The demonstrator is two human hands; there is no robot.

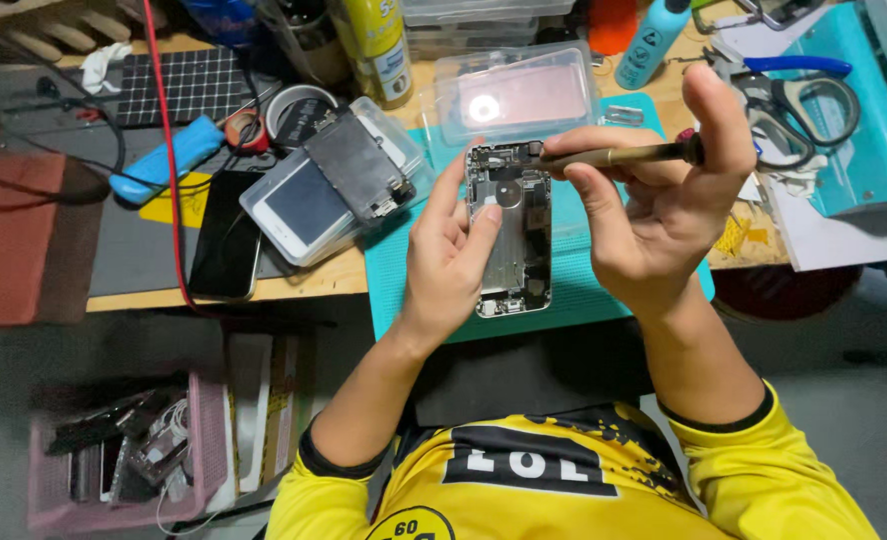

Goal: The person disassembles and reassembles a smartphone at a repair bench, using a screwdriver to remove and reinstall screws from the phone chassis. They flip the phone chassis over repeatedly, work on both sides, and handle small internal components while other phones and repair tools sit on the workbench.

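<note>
My left hand (451,255) grips an opened phone housing (516,240), its bare metal insides facing up, held above the teal work mat (579,290). My thumb rests on the housing's left side. My right hand (654,200) holds a slim brass-coloured screwdriver (614,155) almost level, its tip touching the housing's top edge. The forefinger presses on the driver's dark red end cap.
A clear plastic box (514,95) lies behind the housing. Left of the mat sit a detached screen assembly (354,165) on a clear tray, a white phone (289,205), a black phone (226,240) and a blue tool (169,158). Scissors (804,100) lie right; a pink basket (124,450) stands on the floor.
</note>
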